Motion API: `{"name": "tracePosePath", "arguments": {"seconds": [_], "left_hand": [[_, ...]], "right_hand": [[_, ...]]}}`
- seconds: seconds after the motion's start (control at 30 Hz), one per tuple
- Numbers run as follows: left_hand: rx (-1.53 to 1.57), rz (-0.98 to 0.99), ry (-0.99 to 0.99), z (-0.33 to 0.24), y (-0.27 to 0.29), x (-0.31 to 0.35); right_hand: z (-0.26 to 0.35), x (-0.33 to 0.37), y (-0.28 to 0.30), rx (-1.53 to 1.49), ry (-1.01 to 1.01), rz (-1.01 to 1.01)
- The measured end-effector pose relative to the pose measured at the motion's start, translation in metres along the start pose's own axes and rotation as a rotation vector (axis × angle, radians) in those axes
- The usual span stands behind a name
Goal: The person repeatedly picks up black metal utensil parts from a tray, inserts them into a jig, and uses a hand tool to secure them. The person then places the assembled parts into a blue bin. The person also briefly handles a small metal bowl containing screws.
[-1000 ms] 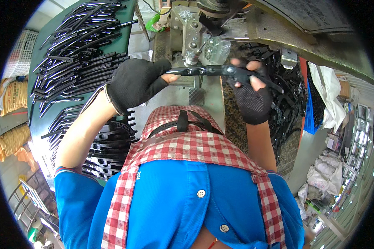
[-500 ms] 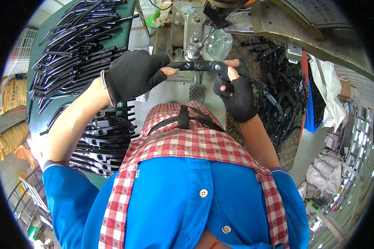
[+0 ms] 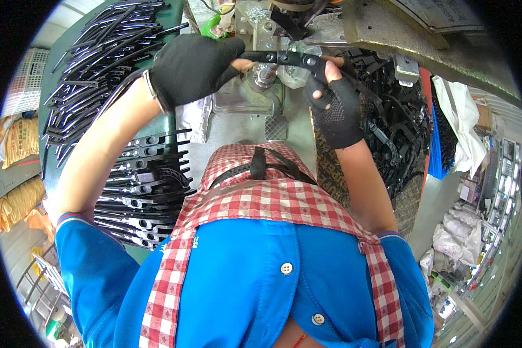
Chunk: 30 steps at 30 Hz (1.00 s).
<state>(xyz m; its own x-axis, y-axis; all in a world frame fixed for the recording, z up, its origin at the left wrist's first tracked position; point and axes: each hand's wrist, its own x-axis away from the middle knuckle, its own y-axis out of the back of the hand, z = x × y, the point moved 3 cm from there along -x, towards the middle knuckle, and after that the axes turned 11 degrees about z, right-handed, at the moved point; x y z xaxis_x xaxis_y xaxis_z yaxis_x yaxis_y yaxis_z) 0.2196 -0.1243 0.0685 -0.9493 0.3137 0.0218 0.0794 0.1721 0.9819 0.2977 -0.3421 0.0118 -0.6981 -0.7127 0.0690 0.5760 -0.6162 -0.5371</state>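
A black jointed metal bar (image 3: 291,58) with holes and a round silver rivet head stretches level between my two gloved hands. My left hand (image 3: 194,71), in a black fingerless glove, pinches its left end. Around the right end, near the rivet, the fingers of my right hand (image 3: 337,113) are closed. Behind and below the bar stands a metal machine post (image 3: 265,76) with bolt heads, partly covered by the bar. I cannot tell whether the bar touches it. A chequered metal foot pedal (image 3: 276,127) shows lower down.
On the left, a green table (image 3: 64,52) bears many black bars (image 3: 107,75) and a row of jointed black parts (image 3: 148,191). At the right lies a heap of black metal parts (image 3: 394,133), beside a blue crate (image 3: 434,148). A heavy metal beam (image 3: 423,61) crosses the upper right.
Both hands have moved farther from my body with the bar, which now lies higher in the view, across the machine post. The grip looks the same.
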Motion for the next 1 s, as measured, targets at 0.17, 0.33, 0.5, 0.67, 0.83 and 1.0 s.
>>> {"name": "tracePosePath", "arguments": {"seconds": [0.17,0.33,0.5,0.67,0.83,1.0], "left_hand": [[0.012,0.046,-0.017,0.014,-0.005,-0.015],[0.18,0.301,0.054,0.023,-0.031,-0.022],[0.25,0.374,-0.022,0.029,-0.029,-0.029],[0.201,0.23,-0.056,0.038,-0.037,-0.03],[0.028,0.085,0.012,0.034,-0.031,-0.012],[0.039,0.086,0.035,0.045,-0.034,0.001]], "right_hand": [[-0.005,-0.016,0.007,-0.099,-0.018,0.036],[-0.044,-0.022,0.028,-0.304,-0.08,-0.053],[-0.043,-0.025,0.039,-0.234,-0.101,-0.066],[-0.04,-0.032,0.056,-0.184,-0.159,0.017],[-0.06,0.003,0.071,-0.053,-0.164,0.296],[-0.059,0.0,0.075,0.372,-0.274,-0.019]]}}
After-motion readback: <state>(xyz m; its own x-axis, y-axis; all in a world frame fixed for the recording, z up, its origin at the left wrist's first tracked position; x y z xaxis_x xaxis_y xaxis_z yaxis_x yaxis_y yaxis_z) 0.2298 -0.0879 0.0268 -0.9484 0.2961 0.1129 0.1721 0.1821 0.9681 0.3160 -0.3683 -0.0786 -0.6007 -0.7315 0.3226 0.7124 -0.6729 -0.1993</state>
